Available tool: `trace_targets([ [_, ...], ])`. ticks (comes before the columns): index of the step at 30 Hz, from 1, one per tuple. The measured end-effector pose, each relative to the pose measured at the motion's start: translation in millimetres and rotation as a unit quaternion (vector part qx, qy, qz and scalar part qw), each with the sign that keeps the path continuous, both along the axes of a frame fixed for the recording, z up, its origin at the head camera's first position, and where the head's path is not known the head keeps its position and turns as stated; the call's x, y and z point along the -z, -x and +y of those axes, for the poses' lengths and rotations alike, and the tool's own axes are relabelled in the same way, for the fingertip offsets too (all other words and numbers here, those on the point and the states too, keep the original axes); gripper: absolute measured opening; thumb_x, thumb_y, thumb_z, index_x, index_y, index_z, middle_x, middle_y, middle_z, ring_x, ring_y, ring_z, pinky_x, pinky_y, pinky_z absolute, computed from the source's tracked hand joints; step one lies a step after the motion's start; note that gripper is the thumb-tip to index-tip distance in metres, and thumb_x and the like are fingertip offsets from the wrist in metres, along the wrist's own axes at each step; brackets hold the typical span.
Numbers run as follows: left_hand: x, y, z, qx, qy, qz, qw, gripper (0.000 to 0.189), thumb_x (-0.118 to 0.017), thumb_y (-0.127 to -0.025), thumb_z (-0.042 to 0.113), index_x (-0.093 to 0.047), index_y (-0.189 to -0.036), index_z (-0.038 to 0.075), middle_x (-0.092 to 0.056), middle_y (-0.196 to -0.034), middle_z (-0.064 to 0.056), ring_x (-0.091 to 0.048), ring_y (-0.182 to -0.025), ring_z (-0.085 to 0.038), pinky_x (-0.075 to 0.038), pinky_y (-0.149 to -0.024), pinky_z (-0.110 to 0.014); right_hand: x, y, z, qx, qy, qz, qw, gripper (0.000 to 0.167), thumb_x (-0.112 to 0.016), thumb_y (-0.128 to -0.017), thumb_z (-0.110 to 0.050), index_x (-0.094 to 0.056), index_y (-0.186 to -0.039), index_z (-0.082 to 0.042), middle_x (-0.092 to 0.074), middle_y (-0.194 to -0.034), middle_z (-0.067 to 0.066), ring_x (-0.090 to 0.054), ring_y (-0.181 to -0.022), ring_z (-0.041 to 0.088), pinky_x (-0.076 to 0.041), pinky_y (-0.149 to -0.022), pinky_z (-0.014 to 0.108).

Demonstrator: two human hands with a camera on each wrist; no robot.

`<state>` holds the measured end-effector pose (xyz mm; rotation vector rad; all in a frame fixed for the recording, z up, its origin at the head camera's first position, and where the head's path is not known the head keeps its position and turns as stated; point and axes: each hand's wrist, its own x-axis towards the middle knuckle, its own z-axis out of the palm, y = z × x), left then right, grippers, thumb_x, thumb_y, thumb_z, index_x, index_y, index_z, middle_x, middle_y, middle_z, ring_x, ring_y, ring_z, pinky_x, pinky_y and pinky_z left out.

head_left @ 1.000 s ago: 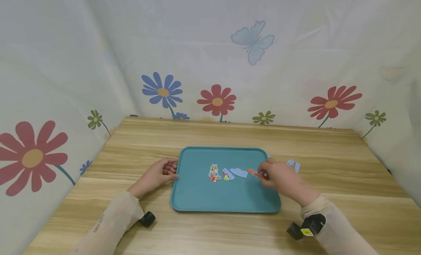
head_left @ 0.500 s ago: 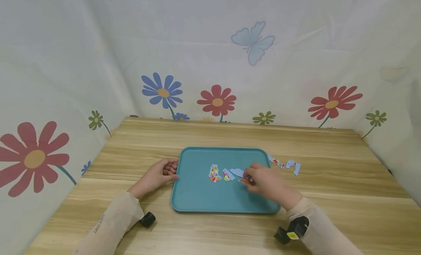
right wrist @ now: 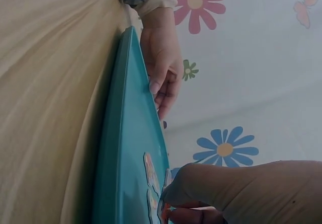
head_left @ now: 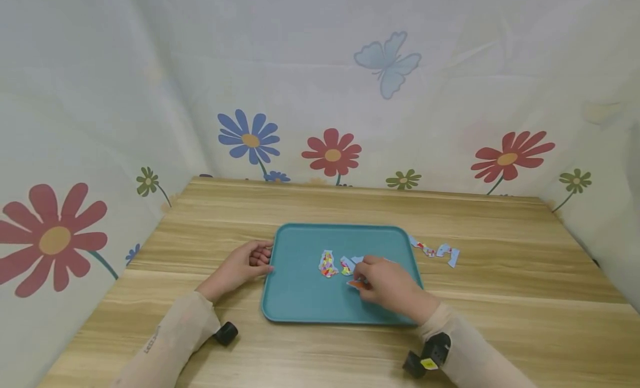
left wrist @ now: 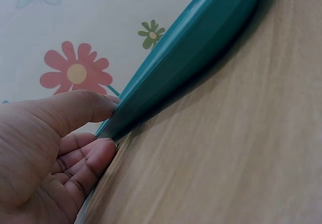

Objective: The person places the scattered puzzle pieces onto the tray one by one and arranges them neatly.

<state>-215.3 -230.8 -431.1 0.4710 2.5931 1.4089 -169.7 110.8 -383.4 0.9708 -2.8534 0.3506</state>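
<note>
1. Teal plastic-looking tray [head_left: 295, 299] lies flat on the wood-grain table [head_left: 225, 210], its raised rim running all round.
2. The left hand [head_left: 245, 268] grasps the tray at its left edge: in the left wrist view the thumb tip meets the rim while the fingers curl in close by the tray's outer side.
3. The right hand [head_left: 392, 285] is over the tray, right of its middle, with thumb and fingers pinching an orange piece [head_left: 355, 285]. Most of that piece is covered by the fingers; whether it touches the tray surface I cannot tell.
4. Just left of the right hand, 2 multicoloured pieces lie on the tray: a larger mosaic-patterned piece [head_left: 327, 264] and a smaller mosaic-patterned piece [head_left: 346, 267] beside it.
5. A pale blue piece [head_left: 357, 259] also shows there, mostly hidden by the right hand.
6. Past the tray's right rim, at least 2 blue-and-red pieces [head_left: 449, 253] rest on the table, near each other.
7. Black devices are strapped at the wrists, 1 at the left [head_left: 226, 333] and 1 at the right [head_left: 436, 349], over beige sleeves [head_left: 175, 332].
8. Behind the table hangs a pale backdrop [head_left: 300, 54] with printed flowers and a blue butterfly [head_left: 387, 64].
</note>
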Motion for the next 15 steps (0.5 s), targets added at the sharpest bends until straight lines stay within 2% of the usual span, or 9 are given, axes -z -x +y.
trace_targets([
  [15, 0.4, 0.5, 1.2, 0.0, 0.001, 0.0, 1.0, 0.061, -0.073, -0.086, 0.012, -0.045, -0.137, -0.006, -0.059, -0.114, -0.017, -0.058, -0.096, -0.019, -0.052, -0.08, -0.02, 10.9, 0.9, -7.6, -0.025, -0.005, 0.013, 0.9996, 0.01, -0.073, -0.075, -0.012, -0.065, -0.081, -0.013, -0.052, -0.075, -0.006, -0.039, -0.061, 0.002, -0.032, -0.055, 0.017],
])
